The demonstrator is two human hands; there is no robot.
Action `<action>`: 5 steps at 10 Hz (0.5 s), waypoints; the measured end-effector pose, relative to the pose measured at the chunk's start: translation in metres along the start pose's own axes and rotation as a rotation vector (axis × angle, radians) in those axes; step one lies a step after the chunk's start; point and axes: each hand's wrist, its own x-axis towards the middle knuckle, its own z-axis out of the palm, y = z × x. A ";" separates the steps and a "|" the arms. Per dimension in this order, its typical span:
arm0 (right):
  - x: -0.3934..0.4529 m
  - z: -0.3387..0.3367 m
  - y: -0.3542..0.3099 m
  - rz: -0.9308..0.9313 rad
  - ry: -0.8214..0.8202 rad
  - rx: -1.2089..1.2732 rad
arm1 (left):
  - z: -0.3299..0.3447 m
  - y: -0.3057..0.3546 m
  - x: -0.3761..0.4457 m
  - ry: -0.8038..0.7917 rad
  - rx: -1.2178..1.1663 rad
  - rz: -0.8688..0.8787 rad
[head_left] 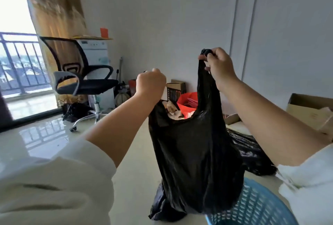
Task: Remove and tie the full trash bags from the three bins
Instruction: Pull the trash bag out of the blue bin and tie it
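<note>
A full black trash bag hangs in the air in front of me, held up by its two handles. My left hand is closed on the left handle. My right hand grips the right handle, pulled higher. The bag's mouth gapes between them and crumpled brownish waste shows inside. Below the bag, at the lower right, stands a blue lattice bin. Another black bag lies on the floor under the hanging one.
A black office chair stands at the left by the balcony door. Behind the bag lie a red bag and boxes against the wall. A cardboard box and a dark bin are at the right. The floor is glossy tile.
</note>
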 end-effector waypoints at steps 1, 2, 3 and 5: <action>-0.012 0.025 -0.002 0.055 0.001 0.066 | 0.004 -0.030 -0.007 0.007 -0.004 0.009; -0.037 0.050 0.020 0.158 0.004 0.093 | 0.035 -0.047 -0.029 -0.028 -0.156 0.037; -0.073 0.083 0.061 0.282 -0.069 0.138 | 0.085 -0.062 -0.064 -0.124 -0.387 0.040; -0.159 0.153 0.150 0.429 -0.292 0.036 | 0.204 -0.087 -0.142 -0.317 -0.737 -0.102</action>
